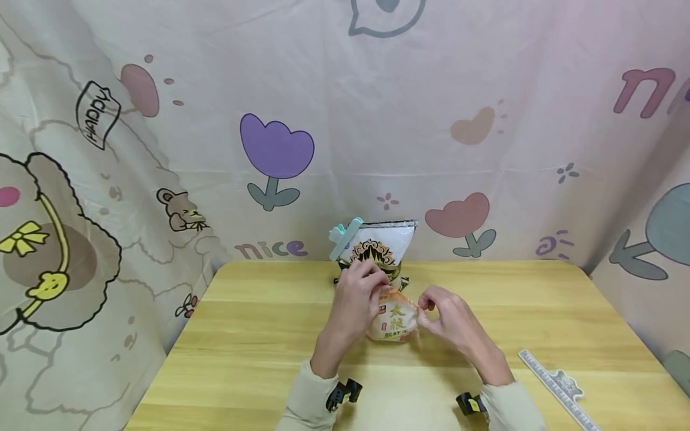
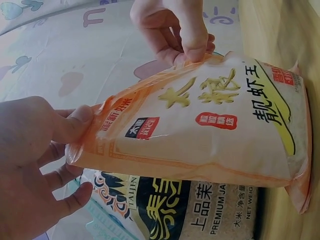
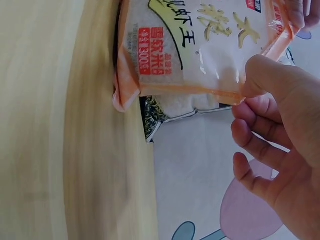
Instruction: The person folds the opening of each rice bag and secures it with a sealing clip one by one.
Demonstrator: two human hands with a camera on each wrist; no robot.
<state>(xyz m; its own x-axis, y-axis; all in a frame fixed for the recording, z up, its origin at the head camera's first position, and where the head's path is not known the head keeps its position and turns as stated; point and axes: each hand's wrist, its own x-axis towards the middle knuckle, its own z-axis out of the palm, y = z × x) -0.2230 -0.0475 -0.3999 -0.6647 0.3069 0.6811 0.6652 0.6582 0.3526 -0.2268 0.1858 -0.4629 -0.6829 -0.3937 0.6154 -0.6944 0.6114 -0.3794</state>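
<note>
Pinching with thumb and forefinger of the left hand (image 1: 356,299) at one upper corner of an orange-edged rice bag (image 2: 210,145), remaining fingers loosely bent and apart. Pinching likewise with thumb and forefinger of the right hand (image 1: 453,317) at the opposite upper corner, other three fingers half curled and fanned away from the plastic. Stretched between both sets of fingertips, a sloping orange top edge; cannot tell whether open or sealed. Directly below the fingers, bag upright, lower end on the wood-grain table (image 1: 259,335). Thin, glossy, crinkled film, plump toward the base, flatter near the fingertips. Pale grains visible through the clear lower part, farthest from the fingers, beside a yellow curve and a red panel; gold characters nearer the fingers.

Just behind the left fingers, a second bag (image 1: 396,239) with black, gold and white print, also showing pale grains through clear plastic, with a smooth mint-green clip (image 1: 345,239) across its upper left. Well apart from the right fingers, farther right and nearer the person, a flat grey strip (image 1: 559,390) with ruler-like marks and a rounded, scalloped piece on one side. Beyond all the fingertips, a softly creased cloth (image 1: 350,90) printed with flowers
</note>
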